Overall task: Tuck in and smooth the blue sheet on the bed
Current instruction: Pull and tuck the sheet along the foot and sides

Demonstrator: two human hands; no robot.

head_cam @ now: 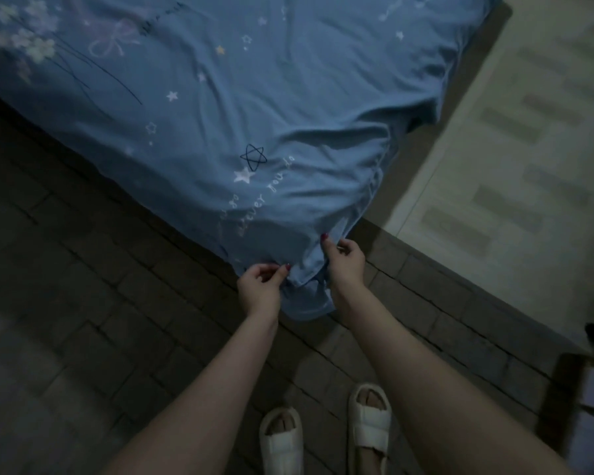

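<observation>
The blue sheet (254,97), printed with stars, flowers and writing, covers the bed and lies creased, with deep folds near the bed's near corner. That corner of the sheet hangs loose down to the floor. My left hand (261,286) pinches the sheet's hanging edge on the left of the corner. My right hand (345,260) grips the fabric on the right of the corner, fingers curled around it. A flap of sheet hangs between my two wrists.
Dark brick-patterned floor (83,303) runs along the bed's near side. A pale patterned rug or panel (511,149) lies to the right. My feet in white slippers (326,437) stand just before the corner. A dark furniture leg (559,389) stands at the right edge.
</observation>
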